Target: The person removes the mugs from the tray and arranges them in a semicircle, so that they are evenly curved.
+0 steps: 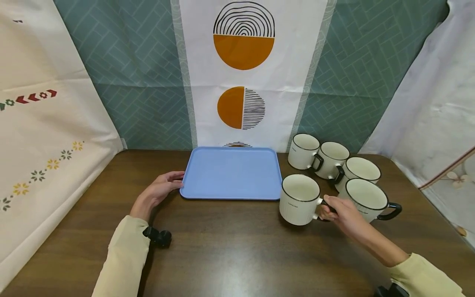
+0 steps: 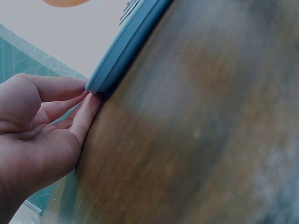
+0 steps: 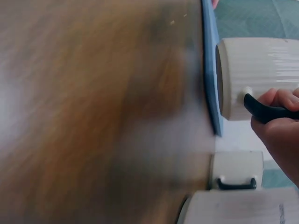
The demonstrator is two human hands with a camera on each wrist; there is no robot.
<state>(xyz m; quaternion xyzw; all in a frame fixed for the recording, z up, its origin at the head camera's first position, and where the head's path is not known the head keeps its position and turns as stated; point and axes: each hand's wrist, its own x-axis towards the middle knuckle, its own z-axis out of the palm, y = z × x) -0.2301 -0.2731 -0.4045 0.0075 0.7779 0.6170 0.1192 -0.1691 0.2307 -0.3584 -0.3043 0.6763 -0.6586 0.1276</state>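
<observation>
A blue rectangular tray (image 1: pixel 231 173) lies on the table, its left edge by my left hand (image 1: pixel 162 189). In the left wrist view, that hand's thumb and fingers pinch the tray rim (image 2: pixel 117 51) near a corner. My right hand (image 1: pixel 343 211) grips the black handle (image 3: pixel 268 112) of a white, black-rimmed mug (image 1: pixel 297 208). Upright, this mug is held slightly above the table, just off the tray's front right corner. Its ribbed side (image 3: pixel 257 65) and base show in the right wrist view.
Several similar white mugs stand grouped at the right: one at the back (image 1: pixel 302 152), others behind my right hand, the nearest (image 1: pixel 365 196) with its handle pointing right. The brown table (image 1: pixel 222 243) meets a patterned cloth backdrop (image 1: pixel 148 82); cloth also hangs at both sides.
</observation>
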